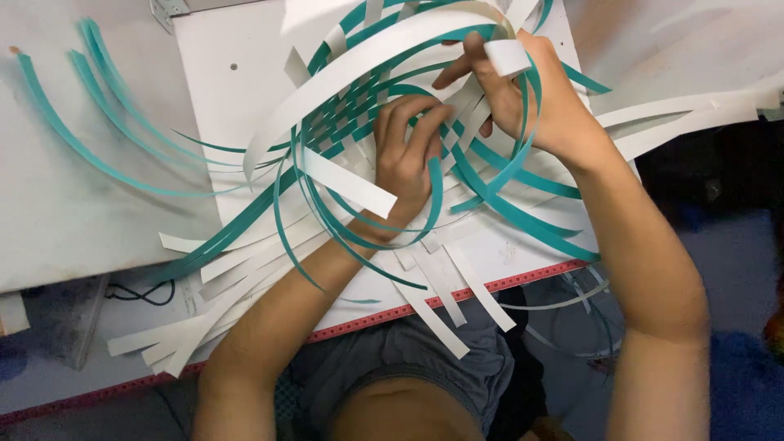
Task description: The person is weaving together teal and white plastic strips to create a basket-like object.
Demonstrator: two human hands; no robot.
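Far to your left, loose teal strips [90, 139] fan across the white table [57, 220], and a sheaf of white strips [188, 327] hangs over its red-edged front. Move inward and you reach the woven patch [347, 122] of teal and white strips in the middle of the white board [237, 82], which is where the work sits. Your left hand [406, 155] lies flat on that patch, fingers curled and pressing down on the crossings rather than closed around any single strip. Your right hand [523, 90], just beyond it, is pinched shut on a white strip end [508, 57], lifted over the weave. By the look of it you are mid-weave, threading that strip across the patch; the next move calls for keeping the crossings pinned while the strip goes over and under in turn without kinking. Your hands cover the weave's active edge, so which strips it passes under cannot be made out, and several strips to the right run out of view.
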